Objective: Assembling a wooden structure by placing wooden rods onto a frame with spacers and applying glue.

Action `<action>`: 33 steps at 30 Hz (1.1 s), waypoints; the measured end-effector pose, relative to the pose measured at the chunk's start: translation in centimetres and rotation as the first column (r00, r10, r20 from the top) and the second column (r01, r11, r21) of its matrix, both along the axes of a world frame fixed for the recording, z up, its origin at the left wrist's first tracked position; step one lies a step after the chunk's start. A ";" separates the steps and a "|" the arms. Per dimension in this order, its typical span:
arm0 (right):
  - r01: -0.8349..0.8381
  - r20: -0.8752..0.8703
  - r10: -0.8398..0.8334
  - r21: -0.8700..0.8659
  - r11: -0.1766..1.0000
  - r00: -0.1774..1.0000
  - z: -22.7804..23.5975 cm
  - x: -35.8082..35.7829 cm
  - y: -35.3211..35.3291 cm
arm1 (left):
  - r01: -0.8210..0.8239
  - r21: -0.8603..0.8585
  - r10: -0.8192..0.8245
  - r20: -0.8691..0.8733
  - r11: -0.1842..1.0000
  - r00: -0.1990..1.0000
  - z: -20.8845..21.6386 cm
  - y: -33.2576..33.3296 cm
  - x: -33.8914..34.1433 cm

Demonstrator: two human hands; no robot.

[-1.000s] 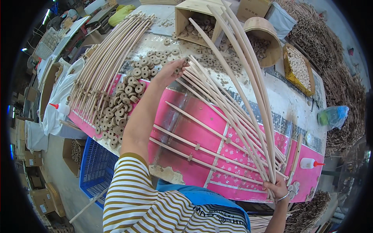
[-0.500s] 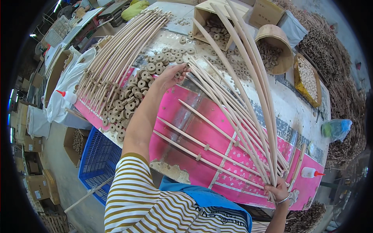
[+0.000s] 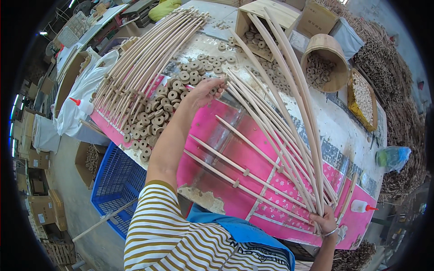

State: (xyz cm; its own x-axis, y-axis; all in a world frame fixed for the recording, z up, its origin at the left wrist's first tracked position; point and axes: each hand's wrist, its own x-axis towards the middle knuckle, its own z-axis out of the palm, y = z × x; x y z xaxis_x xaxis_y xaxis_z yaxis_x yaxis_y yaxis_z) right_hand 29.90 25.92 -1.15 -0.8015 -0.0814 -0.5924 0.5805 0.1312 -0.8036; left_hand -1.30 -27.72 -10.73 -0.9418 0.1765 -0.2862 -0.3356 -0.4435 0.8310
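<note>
Long pale wooden rods (image 3: 289,131) fan out from my right hand (image 3: 324,220), which is closed around their near ends at the table's front right. My left hand (image 3: 205,92) reaches out to the far tips of the thinner rods, fingers pinched together. A small wooden ring (image 3: 213,91) with a centre hole shows between those fingers, right by the rod tips; whether it sits on a rod is too small to tell. Beside this hand spreads a heap of similar rings (image 3: 158,110). Three separate rods (image 3: 235,180) lie on the pink table cover (image 3: 203,140), each with a small ring on it.
Finished-looking rods with rings lie stacked (image 3: 144,58) at the back left. A wooden box (image 3: 266,13), a round wooden tub (image 3: 330,54) and a yellow tray (image 3: 361,99) stand along the back. Glue bottles (image 3: 360,206) sit at both sides. A blue basket (image 3: 115,180) is below the left edge.
The whole view has shifted slightly. My left hand remains at the rod tips and my right hand still grips the bundle; the rods have barely moved.
</note>
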 end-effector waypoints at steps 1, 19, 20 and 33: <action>-0.014 0.000 0.014 0.010 1.000 1.000 0.3 -0.4 -0.6 | 0.033 -0.058 -0.032 0.020 0.998 0.999 0.5 0.3 0.5; -0.170 -0.375 0.345 0.427 0.888 0.861 -0.9 -8.9 -4.8 | -0.161 -0.007 0.160 0.131 0.987 0.978 2.8 -4.4 7.1; -0.196 -0.317 0.337 0.402 0.894 0.886 -0.4 -8.5 -4.4 | -0.211 0.034 0.201 0.193 0.977 0.960 2.5 -4.5 6.5; -0.128 -0.061 0.129 0.022 0.992 0.990 -0.1 -1.0 -1.5 | -0.272 0.114 0.266 0.068 0.955 0.962 -0.4 -2.6 1.8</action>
